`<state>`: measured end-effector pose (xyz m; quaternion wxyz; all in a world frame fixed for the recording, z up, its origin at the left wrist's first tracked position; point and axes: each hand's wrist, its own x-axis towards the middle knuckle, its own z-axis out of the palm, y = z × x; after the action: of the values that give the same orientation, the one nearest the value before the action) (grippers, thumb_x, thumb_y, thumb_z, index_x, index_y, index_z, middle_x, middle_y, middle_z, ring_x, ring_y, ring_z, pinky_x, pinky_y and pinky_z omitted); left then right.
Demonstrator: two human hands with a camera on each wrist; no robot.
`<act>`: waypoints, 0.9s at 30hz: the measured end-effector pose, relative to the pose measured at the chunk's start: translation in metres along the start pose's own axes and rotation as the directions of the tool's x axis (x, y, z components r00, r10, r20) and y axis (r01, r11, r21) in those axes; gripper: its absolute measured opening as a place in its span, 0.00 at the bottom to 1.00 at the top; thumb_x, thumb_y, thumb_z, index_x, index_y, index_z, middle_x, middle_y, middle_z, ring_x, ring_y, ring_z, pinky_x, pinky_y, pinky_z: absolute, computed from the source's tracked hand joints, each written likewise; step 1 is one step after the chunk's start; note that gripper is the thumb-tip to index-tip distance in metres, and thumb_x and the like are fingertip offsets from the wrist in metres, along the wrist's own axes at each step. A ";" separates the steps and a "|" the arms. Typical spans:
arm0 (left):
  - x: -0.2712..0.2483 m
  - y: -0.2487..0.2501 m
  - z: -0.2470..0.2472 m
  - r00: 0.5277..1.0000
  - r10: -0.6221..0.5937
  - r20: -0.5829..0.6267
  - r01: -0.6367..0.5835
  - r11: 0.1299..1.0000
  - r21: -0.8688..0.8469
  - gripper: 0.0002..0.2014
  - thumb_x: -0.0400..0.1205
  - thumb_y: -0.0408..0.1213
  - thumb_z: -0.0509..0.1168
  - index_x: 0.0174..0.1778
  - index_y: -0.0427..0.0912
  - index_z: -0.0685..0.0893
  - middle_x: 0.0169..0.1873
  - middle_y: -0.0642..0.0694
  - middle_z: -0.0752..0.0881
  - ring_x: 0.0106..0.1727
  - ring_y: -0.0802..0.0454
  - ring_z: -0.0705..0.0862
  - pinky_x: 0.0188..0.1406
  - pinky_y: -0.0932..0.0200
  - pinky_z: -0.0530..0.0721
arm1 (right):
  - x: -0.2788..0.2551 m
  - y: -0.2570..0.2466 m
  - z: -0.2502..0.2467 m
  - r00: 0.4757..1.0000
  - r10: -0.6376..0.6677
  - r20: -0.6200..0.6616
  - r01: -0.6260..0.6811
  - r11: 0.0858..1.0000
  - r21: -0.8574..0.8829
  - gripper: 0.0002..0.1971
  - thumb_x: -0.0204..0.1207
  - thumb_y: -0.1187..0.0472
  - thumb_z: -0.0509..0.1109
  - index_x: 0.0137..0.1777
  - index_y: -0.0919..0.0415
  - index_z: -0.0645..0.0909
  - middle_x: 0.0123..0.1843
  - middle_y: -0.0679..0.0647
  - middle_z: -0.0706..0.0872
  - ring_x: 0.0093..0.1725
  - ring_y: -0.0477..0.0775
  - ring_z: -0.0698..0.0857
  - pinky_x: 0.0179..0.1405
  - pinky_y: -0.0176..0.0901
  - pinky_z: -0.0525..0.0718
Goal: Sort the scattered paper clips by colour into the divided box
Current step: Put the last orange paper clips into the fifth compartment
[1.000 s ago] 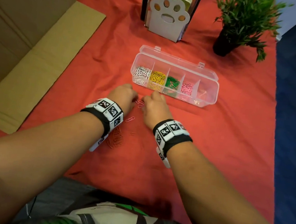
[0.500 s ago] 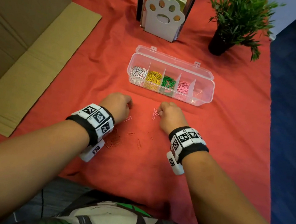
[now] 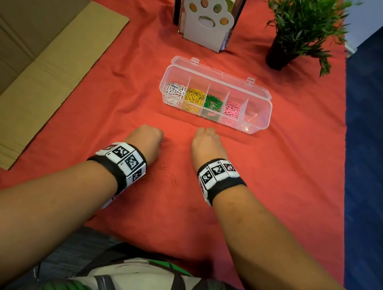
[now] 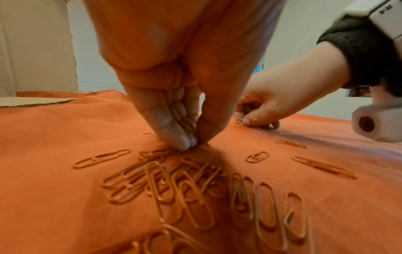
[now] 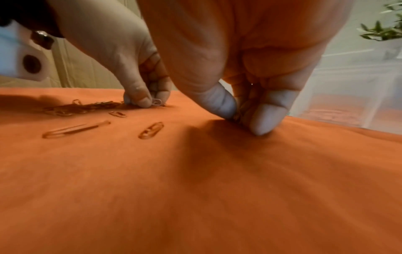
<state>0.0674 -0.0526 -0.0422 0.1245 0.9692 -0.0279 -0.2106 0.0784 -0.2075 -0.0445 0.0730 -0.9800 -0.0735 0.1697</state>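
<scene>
Two of our hands work low on the orange-red cloth (image 3: 67,106) (blue floor (image 3: 379,148) to the right): left hand (image 4: 187,96) pinching orange paper clips (image 4: 180,185) at the pile's edge, right hand (image 5: 245,82) pinching clips too, before the clear divided box (image 3: 262,120) of sorted colours.

Pink clips (image 4: 239,120) now under right hand (image 3: 206,144)
</scene>
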 end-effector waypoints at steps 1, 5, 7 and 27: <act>0.000 0.000 0.000 1.000 -0.008 0.009 0.008 1.000 0.007 0.09 0.75 0.32 0.62 0.48 0.37 0.83 0.48 0.33 0.87 0.54 0.34 0.84 0.52 0.47 0.82 | -0.001 0.004 0.001 1.000 0.004 0.008 -0.004 1.000 -0.006 0.17 0.76 0.76 0.50 0.63 0.72 0.70 0.62 0.68 0.75 0.61 0.69 0.77 0.57 0.58 0.79; 0.001 0.005 -0.006 0.999 -0.049 -0.017 0.046 0.991 -0.128 0.10 0.75 0.32 0.62 0.49 0.38 0.86 0.50 0.35 0.88 0.56 0.36 0.84 0.56 0.51 0.81 | -0.002 0.026 -0.002 0.995 0.059 0.083 -0.069 0.989 0.129 0.16 0.76 0.70 0.58 0.63 0.72 0.71 0.63 0.69 0.78 0.63 0.68 0.79 0.61 0.52 0.78; 0.004 0.014 -0.013 0.996 -0.054 -0.069 0.033 0.962 -0.271 0.10 0.74 0.31 0.63 0.47 0.40 0.87 0.47 0.36 0.89 0.53 0.38 0.85 0.52 0.56 0.80 | -0.003 0.038 -0.006 0.983 0.156 0.094 -0.179 0.930 0.321 0.12 0.77 0.65 0.60 0.58 0.67 0.76 0.57 0.67 0.84 0.57 0.66 0.83 0.58 0.50 0.80; 0.079 0.121 -0.065 0.970 0.008 -0.244 -0.133 0.856 -0.500 0.12 0.76 0.40 0.68 0.54 0.44 0.87 0.50 0.44 0.90 0.51 0.47 0.87 0.54 0.60 0.81 | -0.021 0.095 -0.065 0.903 0.400 -0.159 -0.156 0.648 0.746 0.02 0.74 0.61 0.66 0.42 0.55 0.79 0.35 0.52 0.83 0.38 0.54 0.82 0.47 0.46 0.82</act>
<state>0.1664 -0.1629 0.0142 0.3876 0.9174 0.0082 -0.0905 0.0925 -0.3121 0.0070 0.4323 -0.8858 0.1642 0.0382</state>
